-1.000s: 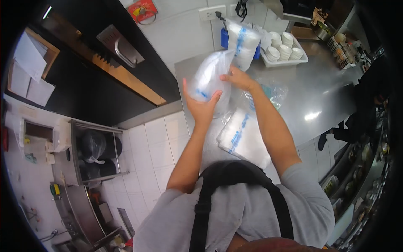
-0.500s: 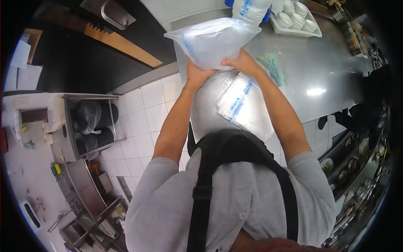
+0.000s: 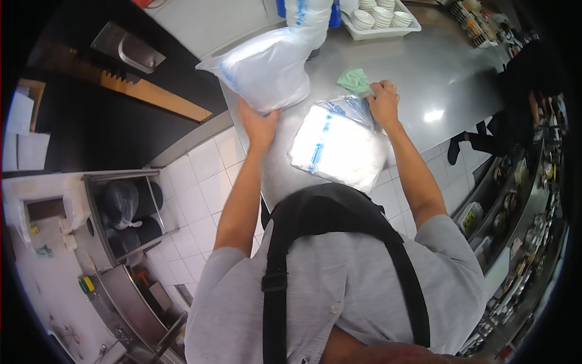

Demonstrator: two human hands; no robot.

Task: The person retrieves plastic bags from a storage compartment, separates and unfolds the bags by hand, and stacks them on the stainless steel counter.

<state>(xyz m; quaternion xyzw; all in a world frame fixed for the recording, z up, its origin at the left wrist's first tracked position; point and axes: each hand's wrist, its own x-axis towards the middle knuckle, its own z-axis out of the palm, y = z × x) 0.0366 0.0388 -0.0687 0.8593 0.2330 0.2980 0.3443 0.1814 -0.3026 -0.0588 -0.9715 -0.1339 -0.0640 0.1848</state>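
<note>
A full, translucent white plastic bag with blue print [image 3: 267,67] leans at the far left of the steel table. My left hand [image 3: 259,123] is closed on the lower edge of this bag. Beside the crumpled green cloth [image 3: 354,81], my right hand [image 3: 385,103] has its fingers curled, with the cloth's edge at its thumb side. Nearer to me lies a flat white package in clear plastic with blue lettering [image 3: 339,148]. Between the package and the cloth is a thin clear plastic bag with blue print [image 3: 351,108].
The steel table [image 3: 448,79] carries a white tray [image 3: 382,33] of stacked small white dishes at the back. A tall translucent stack [image 3: 309,18] stands behind the full bag. Another person in dark clothing [image 3: 515,91] is at the right. Dark bins [image 3: 124,206] sit at left.
My right hand has left the full bag and moved right to the green cloth. The clear plastic no longer covers the cloth. My left hand stays on the bag. The view has shifted right.
</note>
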